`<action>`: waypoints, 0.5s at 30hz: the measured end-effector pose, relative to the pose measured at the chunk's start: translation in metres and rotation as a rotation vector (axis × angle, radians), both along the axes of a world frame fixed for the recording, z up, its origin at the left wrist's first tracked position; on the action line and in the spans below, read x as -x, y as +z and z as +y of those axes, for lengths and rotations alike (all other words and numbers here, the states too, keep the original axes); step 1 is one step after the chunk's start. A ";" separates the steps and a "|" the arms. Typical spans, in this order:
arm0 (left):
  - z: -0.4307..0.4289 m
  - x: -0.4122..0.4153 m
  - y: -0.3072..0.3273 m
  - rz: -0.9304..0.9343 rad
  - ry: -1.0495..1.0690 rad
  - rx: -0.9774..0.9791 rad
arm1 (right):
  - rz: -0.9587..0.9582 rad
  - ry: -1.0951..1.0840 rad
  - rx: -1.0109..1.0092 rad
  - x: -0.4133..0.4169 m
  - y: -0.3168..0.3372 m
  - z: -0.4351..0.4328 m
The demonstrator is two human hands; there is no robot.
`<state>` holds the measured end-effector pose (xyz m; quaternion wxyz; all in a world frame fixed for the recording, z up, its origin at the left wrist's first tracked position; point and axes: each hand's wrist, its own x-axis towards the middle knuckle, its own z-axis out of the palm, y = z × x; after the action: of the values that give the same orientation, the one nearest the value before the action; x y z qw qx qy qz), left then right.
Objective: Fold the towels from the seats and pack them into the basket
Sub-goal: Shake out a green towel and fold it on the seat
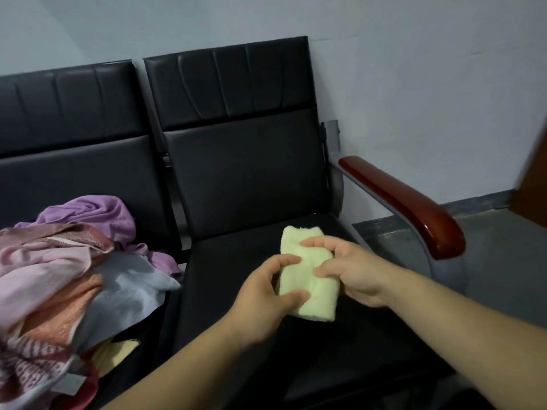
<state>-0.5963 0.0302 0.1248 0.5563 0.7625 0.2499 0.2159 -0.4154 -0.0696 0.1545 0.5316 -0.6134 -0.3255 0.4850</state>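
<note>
A small pale yellow towel (307,273), folded into a narrow block, is held over the right black seat (236,261). My left hand (263,297) grips its lower left edge with thumb and fingers. My right hand (349,270) holds its right side, fingers curled over the top. On the left seat lies a heap of unfolded towels (59,270): purple (97,214), pink, orange, grey-blue (130,288) and patterned ones. No basket is in view.
The black bench has two backrests against a pale wall. A glossy red-brown armrest (405,202) on a grey frame juts out at the right. Grey floor (488,261) lies beyond it. A dark brown edge (532,184) shows at the far right.
</note>
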 end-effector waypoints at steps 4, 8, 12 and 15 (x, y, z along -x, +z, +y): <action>-0.046 -0.045 0.031 -0.031 -0.155 -0.041 | -0.324 -0.042 -0.111 -0.035 0.034 -0.075; -0.105 -0.117 0.033 0.050 -0.461 -0.098 | -0.436 -0.266 -0.158 -0.079 0.019 -0.177; -0.171 -0.192 0.001 0.209 -0.740 -0.147 | -0.226 -0.577 -0.154 -0.112 -0.048 -0.271; -0.210 -0.243 -0.047 0.361 -0.904 -0.227 | -0.104 -0.737 -0.087 -0.127 -0.119 -0.323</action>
<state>-0.3537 -0.1794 0.0778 0.4557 0.8754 -0.0386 -0.1565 -0.2887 -0.3926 0.0358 0.6788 -0.6901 -0.1297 0.2151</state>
